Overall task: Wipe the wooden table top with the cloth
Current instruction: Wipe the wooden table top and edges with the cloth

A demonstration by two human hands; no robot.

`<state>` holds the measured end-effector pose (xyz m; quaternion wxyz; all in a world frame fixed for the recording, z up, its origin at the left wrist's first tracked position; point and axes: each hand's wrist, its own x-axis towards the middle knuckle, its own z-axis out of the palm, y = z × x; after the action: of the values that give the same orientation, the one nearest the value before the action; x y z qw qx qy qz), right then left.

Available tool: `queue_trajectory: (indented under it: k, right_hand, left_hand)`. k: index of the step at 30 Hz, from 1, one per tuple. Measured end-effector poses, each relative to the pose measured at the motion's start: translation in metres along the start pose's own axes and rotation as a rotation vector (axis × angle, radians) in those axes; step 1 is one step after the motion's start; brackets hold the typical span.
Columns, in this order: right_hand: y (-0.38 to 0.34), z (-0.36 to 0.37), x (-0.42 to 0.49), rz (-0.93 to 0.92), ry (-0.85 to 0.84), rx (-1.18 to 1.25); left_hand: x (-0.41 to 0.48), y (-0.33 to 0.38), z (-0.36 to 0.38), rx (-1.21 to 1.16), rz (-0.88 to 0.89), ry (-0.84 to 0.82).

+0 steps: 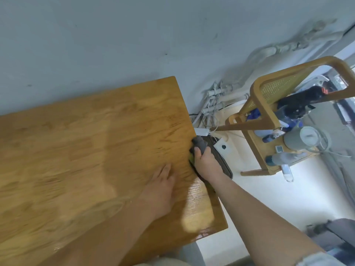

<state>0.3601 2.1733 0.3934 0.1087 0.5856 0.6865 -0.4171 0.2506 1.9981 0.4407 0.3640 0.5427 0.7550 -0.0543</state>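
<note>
The wooden table top (92, 150) fills the left and middle of the head view, its grain blurred by motion. My right hand (204, 162) grips a dark grey cloth (199, 144) with a yellow-green patch and holds it against the table's right edge. My left hand (163, 189) lies flat on the table top just left of it, fingers spread and holding nothing. A glossy wet-looking patch (199, 206) shines near the table's right front corner.
A grey wall (115, 35) runs behind the table. To the right stands a wooden chair (269, 104) loaded with bottles and a grey cup. White cables and a power strip (209, 112) lie on the floor by the wall. A dark slatted object (221, 162) sits under my right hand.
</note>
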Motion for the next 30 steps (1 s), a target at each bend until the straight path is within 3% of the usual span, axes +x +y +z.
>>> queue_trajectory:
  k: [4,17,21,30]
  right_hand:
    - [-0.012,0.004,0.005,-0.034,0.084,0.008]
    - [0.140,0.045,-0.130,-0.006,0.223,-0.020]
    - [0.156,0.049,-0.144,0.022,0.172,0.015]
    - [0.097,0.032,-0.072,-0.045,0.118,-0.049]
  left_hand:
    - [-0.023,-0.007,0.009,0.031,0.025,-0.001]
    - [-0.053,0.051,0.040,0.146,0.074,-0.087]
    - [-0.057,0.053,0.049,0.168,0.038,-0.093]
    - [-0.067,0.045,0.068,0.082,-0.061,0.029]
